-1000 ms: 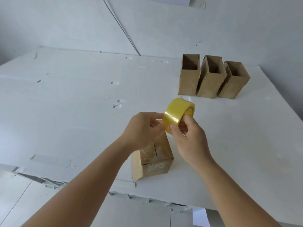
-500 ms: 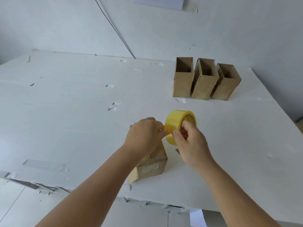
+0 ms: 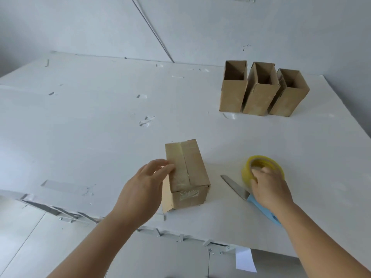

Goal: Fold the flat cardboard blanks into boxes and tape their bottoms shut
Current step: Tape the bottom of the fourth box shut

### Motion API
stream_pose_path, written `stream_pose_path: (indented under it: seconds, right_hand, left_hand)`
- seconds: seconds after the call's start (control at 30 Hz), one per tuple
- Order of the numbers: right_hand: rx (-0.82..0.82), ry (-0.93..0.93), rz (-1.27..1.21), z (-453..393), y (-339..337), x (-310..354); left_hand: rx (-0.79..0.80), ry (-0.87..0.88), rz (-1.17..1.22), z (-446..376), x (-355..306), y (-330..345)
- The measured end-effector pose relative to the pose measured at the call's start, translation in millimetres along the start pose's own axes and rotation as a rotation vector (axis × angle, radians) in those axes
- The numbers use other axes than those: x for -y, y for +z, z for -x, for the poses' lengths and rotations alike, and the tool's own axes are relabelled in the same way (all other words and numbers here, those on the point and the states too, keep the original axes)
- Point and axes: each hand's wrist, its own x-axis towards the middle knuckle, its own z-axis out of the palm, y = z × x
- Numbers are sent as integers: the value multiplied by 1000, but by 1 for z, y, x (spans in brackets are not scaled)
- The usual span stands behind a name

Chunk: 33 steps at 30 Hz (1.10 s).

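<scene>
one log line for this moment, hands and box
left hand: touching box side | right hand: on tape roll, on table | box: seam taped | knife: beside roll | done boxes: three

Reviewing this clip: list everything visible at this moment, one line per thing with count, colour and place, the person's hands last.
taped box: 1, brown, near middle of table, taped seam facing up
open boxes: 3, brown, standing in a row at far right, open ends up
tape roll: 1, yellow, lying on table right of the taped box
knife: 1, steel blade with blue handle, on table between taped box and tape roll, handle partly under the right arm
table: 1, white, scuffed, fills most of the view
left hand: 1, fingers touching the taped box's left edge
right hand: 1, grip on the tape roll
</scene>
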Motion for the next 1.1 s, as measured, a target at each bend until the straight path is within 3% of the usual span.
stream_pose_path:
  seconds: [0.1, 0.2, 0.27, 0.37, 0.47, 0.77, 0.9, 1.0, 1.1]
  right_hand:
    - [-93, -14, -116, 7, 1, 15]
    - [-123, -77, -640, 24, -20, 59]
    - [-115, -185, -782, 38, -33, 85]
    - [-101, -287, -817, 47, -40, 107]
    - [-59, -277, -787, 48, -38, 114]
    - [-59, -227, -752, 50, -35, 117]
    - [-92, -200, -812, 52, -36, 118]
    - [-96, -244, -982, 59, -47, 121]
    - [31, -309, -1150, 65, -60, 131]
  left_hand:
    - [13, -84, 68, 27, -5, 11]
    - [-89, -246, 207, 36, -11, 18]
    - [-131, -339, 264, 34, -12, 17]
    - [-189, -395, 359, 31, -13, 12]
    - [-200, -427, 378, 30, -7, 10]
    - [38, -555, 307, 22, 5, 9]
    - [-73, -565, 416, 15, -8, -12]
    - [-90, -502, 742, 11, -24, -29]
    - [37, -328, 792, 4, -41, -35]
